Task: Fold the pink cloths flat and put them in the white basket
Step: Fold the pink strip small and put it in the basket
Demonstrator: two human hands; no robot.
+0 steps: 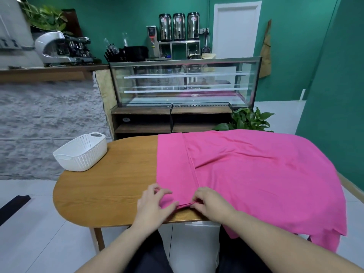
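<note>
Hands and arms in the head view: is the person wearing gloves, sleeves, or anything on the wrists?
No. The left hand and right hand are bare, without gloves, rings, watch or bands. Both forearms are uncovered as far as the frame shows; no sleeve is visible. Dark trousers show below.

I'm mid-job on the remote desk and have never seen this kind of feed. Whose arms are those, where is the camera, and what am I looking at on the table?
There is no machine here. The single picture comes from a wide-angle camera worn on a person's head, looking forward and down, so the two bare arms reaching in from the bottom are that person's own.

In front of them is an oval wooden table. Pink cloths are spread over its right half and hang off the near right edge. An empty white basket stands on the far left corner of the table, apart from the cloth.

The left hand and the right hand are both at the near edge of the cloth, pinching its hem between them. Nothing is folded or in the basket yet.
</note>
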